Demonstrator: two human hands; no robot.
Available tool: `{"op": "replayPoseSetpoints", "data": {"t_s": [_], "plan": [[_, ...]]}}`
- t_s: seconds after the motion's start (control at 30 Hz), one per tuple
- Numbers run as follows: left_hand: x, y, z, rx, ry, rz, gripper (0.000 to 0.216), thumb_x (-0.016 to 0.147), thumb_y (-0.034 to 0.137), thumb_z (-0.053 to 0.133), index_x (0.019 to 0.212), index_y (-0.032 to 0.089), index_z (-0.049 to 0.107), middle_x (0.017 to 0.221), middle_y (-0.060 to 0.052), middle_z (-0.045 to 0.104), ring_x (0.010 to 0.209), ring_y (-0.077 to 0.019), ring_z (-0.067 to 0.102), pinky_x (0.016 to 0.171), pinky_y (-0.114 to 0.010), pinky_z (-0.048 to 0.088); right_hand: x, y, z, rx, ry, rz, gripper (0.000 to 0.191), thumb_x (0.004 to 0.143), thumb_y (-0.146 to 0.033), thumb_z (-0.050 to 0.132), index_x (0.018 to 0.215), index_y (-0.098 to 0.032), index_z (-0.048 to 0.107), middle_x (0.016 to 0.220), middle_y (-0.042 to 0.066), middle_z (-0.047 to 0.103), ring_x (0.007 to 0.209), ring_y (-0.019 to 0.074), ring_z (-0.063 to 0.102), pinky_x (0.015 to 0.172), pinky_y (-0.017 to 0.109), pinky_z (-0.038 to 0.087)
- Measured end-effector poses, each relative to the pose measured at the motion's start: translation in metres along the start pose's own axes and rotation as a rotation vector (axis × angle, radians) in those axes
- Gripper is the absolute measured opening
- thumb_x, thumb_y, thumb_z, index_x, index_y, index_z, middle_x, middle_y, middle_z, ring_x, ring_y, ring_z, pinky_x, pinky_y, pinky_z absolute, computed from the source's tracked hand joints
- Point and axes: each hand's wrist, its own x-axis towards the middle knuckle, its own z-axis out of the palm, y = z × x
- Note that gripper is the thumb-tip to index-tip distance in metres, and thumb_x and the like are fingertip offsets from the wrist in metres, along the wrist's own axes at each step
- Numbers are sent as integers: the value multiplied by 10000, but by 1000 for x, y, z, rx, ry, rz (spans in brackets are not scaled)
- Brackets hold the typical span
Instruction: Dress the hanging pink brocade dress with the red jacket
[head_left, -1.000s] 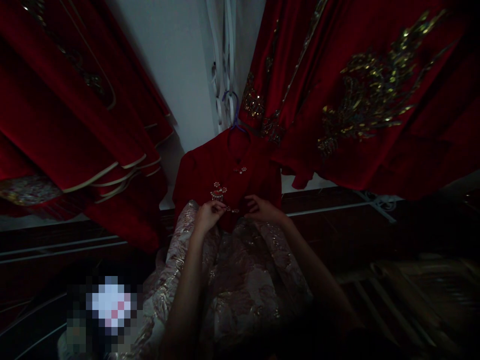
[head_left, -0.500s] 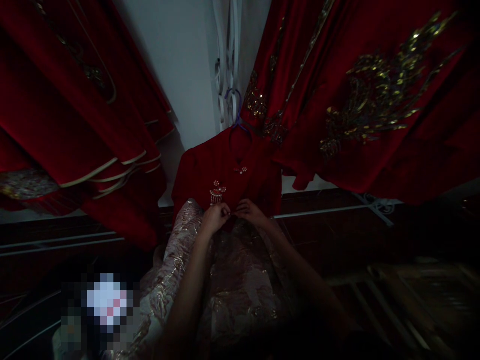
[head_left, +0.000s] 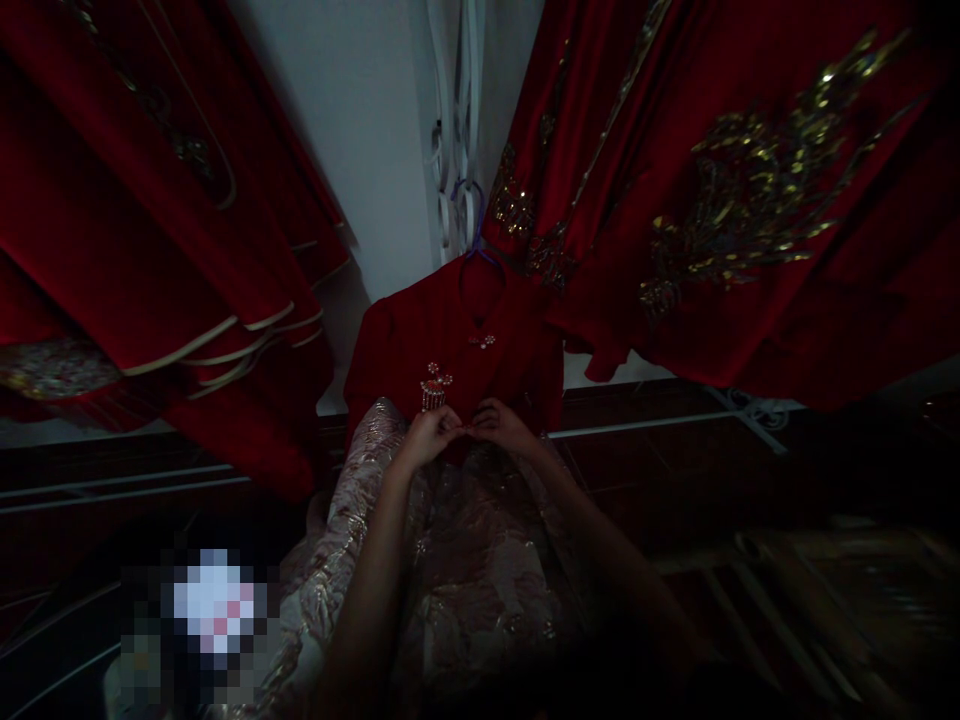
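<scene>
A red short jacket [head_left: 397,340] hangs by a purple hanger [head_left: 478,215] in front of me. Beaded flower trims [head_left: 435,385] with a small fringe decorate its chest, and a smaller one [head_left: 482,341] sits at the neckline. My left hand [head_left: 435,435] pinches at the jacket's lower front, thumb and finger together. My right hand [head_left: 501,425] is pinched there too, its fingers curled, the fingertips of both hands almost touching. Whatever small part lies between the fingertips is too dark to make out. Shiny patterned fabric [head_left: 487,590] covers my lap under the forearms.
Red gold-edged garments [head_left: 187,250] hang at left. Another with gold sequins [head_left: 750,190] hangs at right. White scrolled metalwork [head_left: 459,100] rises behind the hanger. A blurred-out bright screen [head_left: 217,600] is low left, and a wooden slatted piece [head_left: 825,600] low right.
My left fingers have straightened slightly and come closer to the right fingertips. My right fingers have shifted a little. The jacket hangs in the same place.
</scene>
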Motion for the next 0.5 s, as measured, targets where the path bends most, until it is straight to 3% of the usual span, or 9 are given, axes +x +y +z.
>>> {"op": "replayPoseSetpoints", "data": {"t_s": [0.3,0.4,0.5], "plan": [[1,2,1,14,55,15,177,797,346,579,820,172,597,733,-13,637,691,-118,593,652,-228,441,0,-3,2,104,-14,-14,525,551,-380,794,924,-216,464,773,-27,603,701,123,616,636,297,557],[4,2,5,-133,101,2,262,735,365,655,890,169,576,841,-27,638,747,-123,609,687,-240,472,-3,-12,-8,115,-82,16,528,559,-360,793,954,-209,477,759,-24,630,713,125,628,649,280,545],[11,3,11,-417,250,-75,457,691,402,694,1049,174,525,1022,-60,617,820,-129,623,722,-258,506,-10,-28,-26,90,-227,82,504,578,-341,787,958,-185,495,779,-2,662,726,126,639,661,262,525]]}}
